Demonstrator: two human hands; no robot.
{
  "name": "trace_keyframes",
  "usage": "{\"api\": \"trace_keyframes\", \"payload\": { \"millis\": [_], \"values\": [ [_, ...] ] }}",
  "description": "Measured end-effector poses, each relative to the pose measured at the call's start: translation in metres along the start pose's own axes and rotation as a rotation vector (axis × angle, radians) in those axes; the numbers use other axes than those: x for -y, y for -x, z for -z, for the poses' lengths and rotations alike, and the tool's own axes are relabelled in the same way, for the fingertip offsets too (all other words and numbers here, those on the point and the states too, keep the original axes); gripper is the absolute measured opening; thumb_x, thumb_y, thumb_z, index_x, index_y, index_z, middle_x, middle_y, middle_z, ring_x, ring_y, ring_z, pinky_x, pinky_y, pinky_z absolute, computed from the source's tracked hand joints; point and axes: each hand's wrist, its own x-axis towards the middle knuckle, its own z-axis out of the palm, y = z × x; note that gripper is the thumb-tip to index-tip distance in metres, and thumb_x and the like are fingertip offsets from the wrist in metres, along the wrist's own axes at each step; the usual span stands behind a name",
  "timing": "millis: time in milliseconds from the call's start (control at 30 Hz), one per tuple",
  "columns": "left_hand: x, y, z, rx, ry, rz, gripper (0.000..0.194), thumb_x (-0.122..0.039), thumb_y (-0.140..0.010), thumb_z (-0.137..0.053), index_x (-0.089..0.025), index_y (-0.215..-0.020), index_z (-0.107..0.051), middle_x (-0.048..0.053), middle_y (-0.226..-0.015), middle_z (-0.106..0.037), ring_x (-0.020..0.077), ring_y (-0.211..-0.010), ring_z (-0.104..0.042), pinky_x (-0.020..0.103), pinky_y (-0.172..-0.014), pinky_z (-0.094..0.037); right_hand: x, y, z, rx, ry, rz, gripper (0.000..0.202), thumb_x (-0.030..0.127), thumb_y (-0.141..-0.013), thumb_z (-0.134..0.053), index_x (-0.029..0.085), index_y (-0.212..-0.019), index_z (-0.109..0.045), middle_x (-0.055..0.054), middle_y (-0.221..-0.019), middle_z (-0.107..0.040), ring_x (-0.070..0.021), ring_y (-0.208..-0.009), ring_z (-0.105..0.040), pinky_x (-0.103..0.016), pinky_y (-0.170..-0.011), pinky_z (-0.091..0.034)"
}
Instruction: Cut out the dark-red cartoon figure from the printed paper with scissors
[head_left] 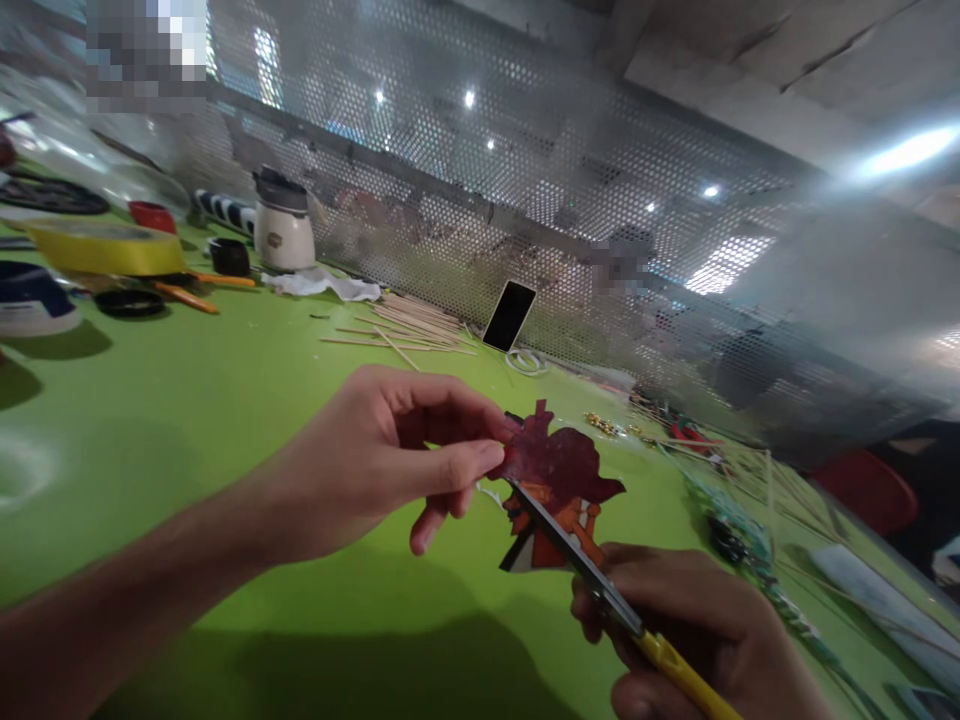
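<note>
My left hand [420, 450] pinches the edge of a paper cutout [562, 465] between thumb and fingertips, above the green table. Its upper part is dark maroon with a wavy outline; below are orange, black and white printed parts. My right hand [675, 620] is closed around scissors with a yellow handle [686, 675]. Their grey blades [574, 550] lie across the cutout, tips close to my left thumb. How far the blades are parted I cannot tell.
Thin wooden sticks [420, 325] lie beyond my left hand, near a leaning phone [510, 315] and a white coiled cable [527, 361]. At left are yellow tape [105, 248], a white jar [285, 230] and orange-handled tools [187, 297]. Green cord [757, 560] runs along the right. Perforated metal mesh [450, 190] stands behind.
</note>
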Motion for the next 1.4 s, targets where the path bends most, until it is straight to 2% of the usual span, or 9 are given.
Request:
{"api": "trace_keyframes", "payload": {
  "millis": [100,233,367,500,633,833,1067,1300,1400],
  "values": [
    [0.001,-0.001,0.001,-0.001,-0.008,0.002,0.017,-0.011,-0.093,-0.083,-0.026,-0.093,-0.089,-0.007,-0.058,-0.074,0.006,-0.043,-0.059,0.009,-0.039,-0.057,-0.001,-0.001,0.0,0.01,0.019,0.003,0.049,0.07,-0.093,-0.084,0.047,-0.134,-0.069,-0.002,-0.111,-0.082,-0.0294,-0.109,-0.079,-0.042,-0.095,-0.064],
    [0.002,-0.002,0.002,0.002,-0.01,0.002,0.016,-0.012,-0.095,-0.083,-0.027,-0.092,-0.088,-0.007,-0.06,-0.075,0.0058,-0.043,-0.061,0.009,-0.04,-0.057,-0.004,0.001,0.002,-0.01,0.03,-0.001,0.054,0.071,-0.09,-0.086,0.049,-0.136,-0.068,-0.002,-0.116,-0.082,-0.029,-0.101,-0.079,-0.046,-0.093,-0.062],
    [0.001,-0.001,0.002,0.007,-0.013,0.004,0.015,-0.013,-0.096,-0.083,-0.027,-0.093,-0.088,-0.008,-0.06,-0.074,0.0056,-0.042,-0.061,0.009,-0.04,-0.057,-0.005,0.002,0.002,-0.008,0.014,0.018,0.057,0.075,-0.088,-0.084,0.049,-0.136,-0.069,-0.003,-0.119,-0.083,-0.031,-0.108,-0.078,-0.046,-0.094,-0.063],
    [0.0,0.0,0.002,0.018,-0.003,0.025,0.014,-0.012,-0.095,-0.082,-0.025,-0.093,-0.086,-0.007,-0.061,-0.074,0.0053,-0.041,-0.06,0.009,-0.039,-0.056,0.001,-0.001,0.0,-0.029,0.023,0.006,0.052,0.071,-0.089,-0.086,0.051,-0.135,-0.071,-0.003,-0.12,-0.083,-0.032,-0.108,-0.08,-0.046,-0.091,-0.066],
    [0.0,0.001,0.002,0.029,0.012,0.042,0.011,-0.01,-0.093,-0.082,-0.021,-0.092,-0.085,-0.007,-0.06,-0.072,0.0053,-0.04,-0.058,0.01,-0.039,-0.057,0.007,-0.007,0.0,-0.006,0.071,0.055,0.053,0.065,-0.091,-0.089,0.052,-0.138,-0.069,0.0,-0.123,-0.083,-0.0249,-0.099,-0.083,-0.036,-0.085,-0.069],
    [0.0,0.0,0.004,0.082,0.021,0.047,0.01,-0.011,-0.098,-0.079,-0.02,-0.097,-0.085,-0.008,-0.063,-0.072,0.0046,-0.042,-0.061,0.009,-0.041,-0.058,0.009,-0.007,0.001,-0.014,0.093,0.084,0.053,0.057,-0.092,-0.091,0.046,-0.138,-0.067,0.004,-0.131,-0.079,-0.0178,-0.11,-0.08,-0.024,-0.099,-0.065],
    [-0.003,0.0,0.002,0.079,0.038,0.035,0.014,-0.006,-0.095,-0.078,-0.019,-0.096,-0.086,-0.008,-0.062,-0.073,0.0048,-0.044,-0.059,0.01,-0.04,-0.059,0.008,-0.005,0.003,-0.024,0.119,0.072,0.049,0.062,-0.092,-0.089,0.044,-0.134,-0.07,0.002,-0.125,-0.082,-0.0216,-0.11,-0.08,-0.03,-0.101,-0.065],
    [-0.003,0.001,0.004,0.075,-0.032,0.039,0.012,-0.009,-0.094,-0.081,-0.021,-0.093,-0.085,-0.009,-0.062,-0.074,0.005,-0.043,-0.06,0.01,-0.039,-0.059,0.004,-0.004,0.007,0.031,0.09,0.061,0.053,0.06,-0.093,-0.09,0.044,-0.138,-0.066,0.001,-0.131,-0.079,-0.0216,-0.109,-0.081,-0.032,-0.1,-0.067],
    [-0.002,0.0,0.005,0.075,-0.035,0.043,0.012,-0.01,-0.093,-0.081,-0.021,-0.093,-0.085,-0.009,-0.061,-0.074,0.0054,-0.043,-0.062,0.01,-0.039,-0.06,0.001,0.0,0.009,0.03,0.085,0.066,0.054,0.065,-0.092,-0.087,0.045,-0.138,-0.067,0.0,-0.131,-0.079,-0.0226,-0.109,-0.082,-0.032,-0.1,-0.067]
  ]
}}
